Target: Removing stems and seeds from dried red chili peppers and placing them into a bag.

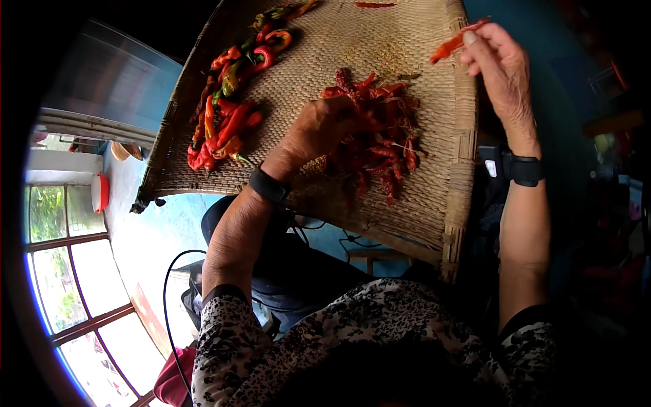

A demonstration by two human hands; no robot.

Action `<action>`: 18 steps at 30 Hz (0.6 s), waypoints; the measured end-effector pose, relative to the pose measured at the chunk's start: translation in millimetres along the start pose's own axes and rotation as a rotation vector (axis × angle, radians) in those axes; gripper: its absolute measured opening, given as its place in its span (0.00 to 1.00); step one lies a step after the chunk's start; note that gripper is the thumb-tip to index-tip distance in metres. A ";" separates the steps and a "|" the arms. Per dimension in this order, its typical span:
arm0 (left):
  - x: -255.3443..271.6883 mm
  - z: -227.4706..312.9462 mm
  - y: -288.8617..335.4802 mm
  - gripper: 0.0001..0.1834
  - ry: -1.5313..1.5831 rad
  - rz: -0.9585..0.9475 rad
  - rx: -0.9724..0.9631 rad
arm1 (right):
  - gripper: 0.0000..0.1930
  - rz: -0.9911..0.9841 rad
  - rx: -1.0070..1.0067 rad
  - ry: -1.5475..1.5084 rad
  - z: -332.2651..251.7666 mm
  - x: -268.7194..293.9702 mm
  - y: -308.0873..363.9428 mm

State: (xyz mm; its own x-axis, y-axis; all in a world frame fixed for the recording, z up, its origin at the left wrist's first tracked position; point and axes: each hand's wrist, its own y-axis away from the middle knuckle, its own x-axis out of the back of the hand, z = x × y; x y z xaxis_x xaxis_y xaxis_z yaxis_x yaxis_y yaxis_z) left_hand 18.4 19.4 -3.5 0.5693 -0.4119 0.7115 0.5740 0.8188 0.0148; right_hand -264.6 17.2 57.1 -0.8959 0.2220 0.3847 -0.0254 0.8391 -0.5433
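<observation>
A heap of dark red dried chillies [390, 146] lies on a woven basket tray [322, 51]. My left hand [319, 129] reaches into the heap's left side; its fingers are curled down and mostly hidden, so whether they grip a chilli is unclear. Over the tray's right rim, my right hand [502, 71] is raised and pinches a red dried chilli [449, 47] between thumb and fingers. Pale seeds [380, 51] are scattered on the weave beyond the heap. Fresher, glossy red, orange and green chillies [230, 125] form a long row along the tray's left side.
The tray's thick bound rim [462, 156] runs along the right. A small wooden stool [376, 256] shows below its near edge. Windows [74, 271] stand at the left, and a black cable [166, 298] loops beside my left arm.
</observation>
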 end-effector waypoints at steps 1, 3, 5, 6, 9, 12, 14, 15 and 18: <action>-2.9 4.8 -0.2 0.09 0.000 -0.006 -0.010 | 0.11 0.058 -0.046 0.109 15.4 16.7 -4.0; -8.8 11.1 0.5 0.08 -0.072 -0.033 -0.044 | 0.09 0.080 -0.074 0.357 37.3 39.3 -3.5; -12.2 13.7 1.4 0.07 -0.146 0.002 -0.093 | 0.11 0.060 -0.105 0.583 37.0 40.9 0.8; -15.2 9.1 1.4 0.06 -0.219 0.040 -0.110 | 0.13 0.034 -0.132 0.808 36.3 40.7 2.9; -19.7 6.2 -2.7 0.05 -0.274 0.065 -0.134 | 0.13 0.097 0.125 0.698 35.5 28.3 8.8; -16.4 3.5 -4.1 0.05 -0.198 0.040 -0.087 | 0.11 -0.265 -0.015 0.440 16.2 5.4 12.1; -9.1 0.7 -3.8 0.05 -0.135 0.025 -0.041 | 0.10 -0.394 0.005 0.308 15.4 -19.2 18.6; -3.5 -1.5 -3.1 0.05 -0.020 0.026 -0.014 | 0.10 -0.421 0.047 0.250 14.3 -31.8 21.5; 5.6 -2.0 2.3 0.05 0.443 0.026 0.052 | 0.14 -0.585 0.015 0.163 -1.9 -55.1 22.8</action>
State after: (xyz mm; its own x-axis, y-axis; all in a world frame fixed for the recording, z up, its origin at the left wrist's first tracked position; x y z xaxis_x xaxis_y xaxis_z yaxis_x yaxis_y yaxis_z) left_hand 24.0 18.2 -0.8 0.7872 -0.5130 0.3422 0.5319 0.8457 0.0443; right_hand -215.0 25.1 24.9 -0.6523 -0.1997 0.7312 -0.5001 0.8383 -0.2172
